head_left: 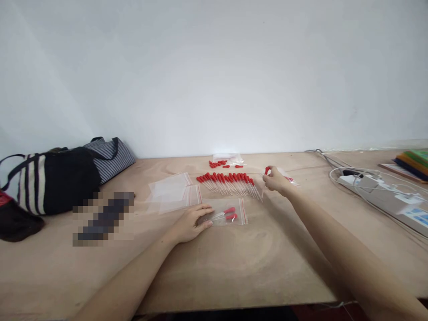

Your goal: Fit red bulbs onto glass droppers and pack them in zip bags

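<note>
My left hand (192, 222) lies on the left end of a clear zip bag (241, 219), its fingers stretched out and the thumb apart from them. Two droppers (230, 217) with red rubber bulbs are inside that bag, their glass ends partly beneath my fingers. Pinched in my right hand (274, 179) is another dropper (266, 170), bulb up and tube pointing down. Just left of it, a row of several red-bulbed droppers (229, 178) lies slanted side by side on the wooden table (234, 276).
Flat zip bags (170, 191) overlap left of the row. Loose red bulbs (217, 164) lie at the back beside a clear bag (230, 158). Another bag (291, 179) lies behind my right wrist. Cloth bags (70, 178) stand left; a power strip (384, 191) with cables sits right.
</note>
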`<state>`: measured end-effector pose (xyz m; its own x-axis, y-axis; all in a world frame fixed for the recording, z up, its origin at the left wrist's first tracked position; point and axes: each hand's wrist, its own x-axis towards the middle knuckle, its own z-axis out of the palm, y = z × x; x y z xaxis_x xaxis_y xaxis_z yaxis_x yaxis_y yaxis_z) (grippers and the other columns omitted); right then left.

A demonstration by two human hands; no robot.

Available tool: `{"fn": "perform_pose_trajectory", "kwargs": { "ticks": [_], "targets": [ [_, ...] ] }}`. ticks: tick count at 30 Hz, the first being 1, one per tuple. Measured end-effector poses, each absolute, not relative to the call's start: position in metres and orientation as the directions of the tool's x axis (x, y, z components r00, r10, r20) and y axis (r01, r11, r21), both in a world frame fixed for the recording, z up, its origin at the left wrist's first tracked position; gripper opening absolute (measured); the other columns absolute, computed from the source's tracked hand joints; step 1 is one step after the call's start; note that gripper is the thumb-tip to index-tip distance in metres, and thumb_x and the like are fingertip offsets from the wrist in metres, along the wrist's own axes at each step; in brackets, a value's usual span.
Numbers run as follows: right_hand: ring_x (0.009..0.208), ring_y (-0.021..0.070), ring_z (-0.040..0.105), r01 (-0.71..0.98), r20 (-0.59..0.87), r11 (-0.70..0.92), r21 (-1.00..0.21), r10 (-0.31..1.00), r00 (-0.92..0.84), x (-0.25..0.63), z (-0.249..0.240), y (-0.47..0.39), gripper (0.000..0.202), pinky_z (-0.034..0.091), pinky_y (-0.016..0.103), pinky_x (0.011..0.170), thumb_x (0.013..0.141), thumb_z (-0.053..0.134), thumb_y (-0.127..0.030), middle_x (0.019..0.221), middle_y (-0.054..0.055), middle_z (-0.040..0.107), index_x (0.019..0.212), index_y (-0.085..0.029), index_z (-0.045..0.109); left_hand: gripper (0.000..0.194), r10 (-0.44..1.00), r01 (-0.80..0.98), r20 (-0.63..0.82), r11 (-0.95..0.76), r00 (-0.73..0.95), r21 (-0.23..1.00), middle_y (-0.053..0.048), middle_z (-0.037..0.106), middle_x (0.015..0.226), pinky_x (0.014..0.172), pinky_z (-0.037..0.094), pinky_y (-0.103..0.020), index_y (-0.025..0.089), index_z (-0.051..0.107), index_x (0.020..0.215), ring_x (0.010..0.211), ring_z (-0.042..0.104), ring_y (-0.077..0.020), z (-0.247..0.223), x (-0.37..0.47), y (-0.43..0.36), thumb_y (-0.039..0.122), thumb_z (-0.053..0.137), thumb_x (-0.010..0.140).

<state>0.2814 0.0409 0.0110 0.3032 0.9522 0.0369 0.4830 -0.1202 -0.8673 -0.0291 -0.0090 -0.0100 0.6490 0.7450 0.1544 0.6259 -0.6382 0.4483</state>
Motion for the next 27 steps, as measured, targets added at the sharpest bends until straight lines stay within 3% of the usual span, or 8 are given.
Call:
{"fn": "perform_pose_trajectory", "kwargs": {
  "ticks": [3,6,13,21,27],
  "targets": [
    [0.039,0.0092,0.044,0.34,0.112,0.034,-0.94,0.971,0.213,0.276,0.007,0.019,0.05,0.034,0.02,0.038,0.068,0.043,-0.017,0.053,-0.008,0.042,0.116,-0.017,0.026,0.034,0.754,0.636,0.153,-0.63,0.639,0.445,-0.007,0.049,0.121,0.093,0.036,-0.034,0.021,0.053,0.112,0.109,0.046,-0.0186,-0.008,-0.028,-0.01,0.032,0.048,0.079],
    [0.039,0.0091,0.045,0.189,0.178,0.131,-0.973,0.949,0.259,0.261,-0.007,0.002,0.054,0.039,0.022,0.041,0.069,0.043,-0.021,0.054,-0.01,0.041,0.116,-0.018,0.018,0.034,0.761,0.646,0.146,-0.621,0.632,0.444,-0.006,0.049,0.121,0.093,0.036,-0.035,0.022,0.053,0.111,0.109,0.046,-0.019,-0.006,-0.027,-0.01,0.032,0.048,0.079],
    [0.042,0.0085,0.047,0.085,0.148,0.127,-0.988,0.93,0.336,0.236,-0.03,-0.007,0.051,0.042,0.022,0.04,0.067,0.048,-0.023,0.062,-0.009,0.04,0.11,-0.022,0.019,0.033,0.76,0.632,0.157,-0.62,0.631,0.465,-0.006,0.049,0.121,0.093,0.036,-0.036,0.023,0.054,0.111,0.109,0.046,-0.0195,-0.007,-0.027,-0.01,0.034,0.048,0.079],
    [0.053,0.0137,0.058,-0.2,0.017,0.071,-0.977,0.966,0.257,0.217,-0.032,-0.018,0.029,0.051,0.03,0.057,0.072,0.047,-0.025,0.062,-0.005,0.049,0.091,-0.024,0.025,0.034,0.759,0.64,0.149,-0.623,0.633,0.45,-0.006,0.049,0.121,0.093,0.035,-0.036,0.023,0.053,0.112,0.109,0.046,-0.0197,-0.009,-0.028,-0.009,0.034,0.048,0.08],
    [0.053,0.0126,0.058,-0.238,-0.005,0.049,-0.97,0.975,0.221,0.21,-0.032,-0.023,0.031,0.052,0.031,0.059,0.069,0.054,-0.03,0.063,-0.005,0.052,0.086,-0.024,0.028,0.034,0.757,0.628,0.166,-0.626,0.633,0.461,-0.005,0.048,0.122,0.094,0.035,-0.036,0.025,0.053,0.112,0.109,0.046,-0.0196,-0.011,-0.028,-0.009,0.035,0.047,0.08]
  ]
}}
